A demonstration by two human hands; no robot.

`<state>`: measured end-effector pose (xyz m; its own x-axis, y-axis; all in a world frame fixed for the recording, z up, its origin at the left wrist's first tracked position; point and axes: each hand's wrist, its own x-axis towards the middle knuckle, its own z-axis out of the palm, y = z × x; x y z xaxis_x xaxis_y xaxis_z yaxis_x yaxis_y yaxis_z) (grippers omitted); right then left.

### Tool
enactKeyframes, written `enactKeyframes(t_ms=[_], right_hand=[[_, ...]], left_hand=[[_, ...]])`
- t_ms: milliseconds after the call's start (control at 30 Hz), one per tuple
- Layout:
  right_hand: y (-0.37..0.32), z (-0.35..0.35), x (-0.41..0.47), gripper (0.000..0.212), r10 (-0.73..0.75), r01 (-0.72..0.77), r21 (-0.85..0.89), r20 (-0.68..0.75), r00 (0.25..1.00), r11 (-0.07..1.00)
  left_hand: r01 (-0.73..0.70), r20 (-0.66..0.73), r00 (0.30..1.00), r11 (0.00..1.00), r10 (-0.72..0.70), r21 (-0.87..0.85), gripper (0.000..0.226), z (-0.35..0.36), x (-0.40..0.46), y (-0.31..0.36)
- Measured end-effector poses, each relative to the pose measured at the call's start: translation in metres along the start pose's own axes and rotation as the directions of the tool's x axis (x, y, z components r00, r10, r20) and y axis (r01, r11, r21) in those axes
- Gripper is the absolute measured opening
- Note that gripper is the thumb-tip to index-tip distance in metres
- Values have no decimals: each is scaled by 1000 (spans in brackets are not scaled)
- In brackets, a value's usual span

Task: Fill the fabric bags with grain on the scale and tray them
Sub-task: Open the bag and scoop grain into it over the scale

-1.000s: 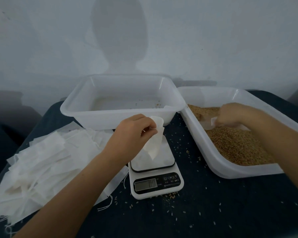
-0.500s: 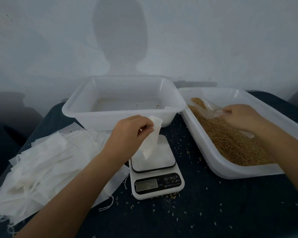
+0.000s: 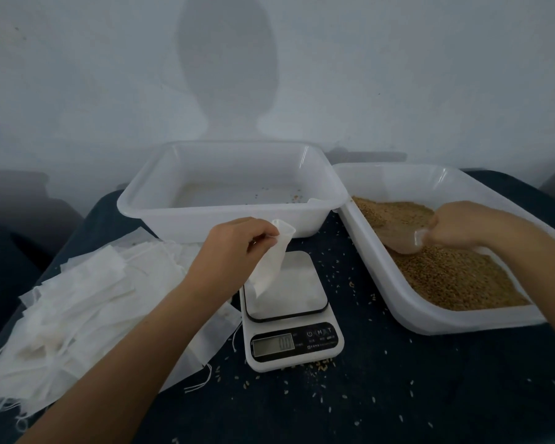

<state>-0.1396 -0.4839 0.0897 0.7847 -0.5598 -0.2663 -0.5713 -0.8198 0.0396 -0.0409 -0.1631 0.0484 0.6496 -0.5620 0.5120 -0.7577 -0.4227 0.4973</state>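
Note:
My left hand (image 3: 234, 245) pinches the mouth of a white fabric bag (image 3: 271, 264), which hangs down onto the platform of the white kitchen scale (image 3: 289, 312). The scale's display reads 0.0. My right hand (image 3: 458, 225) grips a clear plastic scoop (image 3: 401, 238) that lies low in the brown grain (image 3: 455, 277) inside the right white tub (image 3: 407, 309). The scoop holds some grain. Behind the scale stands a white tray (image 3: 231, 200) with only a few stray grains on its floor.
A heap of flat white fabric bags (image 3: 87, 312) with loose strings covers the left of the dark cloth-covered table (image 3: 382, 395). Spilled grains dot the cloth around the scale. A pale wall rises right behind the tubs.
My right hand swung the scoop from the tub's far end back down into the grain nearer the middle. The left hand and bag stayed over the scale.

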Motion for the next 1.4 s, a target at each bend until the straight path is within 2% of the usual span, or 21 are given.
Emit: enactKeyframes(t_ms=[300, 500, 633, 733, 867, 1067, 1333, 1400], right_hand=[[-61, 3, 23, 34, 38, -40, -42, -39, 998, 998], [-29, 27, 31, 47, 70, -50, 145, -138, 988, 988], [-8, 35, 22, 45, 64, -2, 264, -228, 971, 965], [1, 36, 18, 44, 61, -14, 248, -184, 981, 969], [3, 37, 14, 46, 63, -8, 269, -197, 978, 963], [4, 39, 7, 45, 66, 40, 362, -277, 959, 931], [6, 42, 8, 43, 38, 20, 287, -194, 980, 958], [5, 41, 9, 44, 46, 21, 297, -215, 976, 955]], left_hand=[[-11, -8, 1000, 1000, 11, 18, 9, -6, -3, -1], [26, 2, 1000, 1000, -26, -14, 9, -7, -2, -6], [21, 18, 1000, 1000, -20, -5, 9, 0, -1, -2], [3, 18, 1000, 1000, -3, -12, 9, 3, 0, 1], [-32, -12, 999, 999, 32, -22, 7, 3, 2, 2], [-48, -26, 999, 999, 48, -17, 7, 0, 2, 0], [-52, -11, 999, 999, 52, -11, 9, 0, 1, 0], [-54, -13, 998, 998, 54, -16, 8, 0, 0, 0]])
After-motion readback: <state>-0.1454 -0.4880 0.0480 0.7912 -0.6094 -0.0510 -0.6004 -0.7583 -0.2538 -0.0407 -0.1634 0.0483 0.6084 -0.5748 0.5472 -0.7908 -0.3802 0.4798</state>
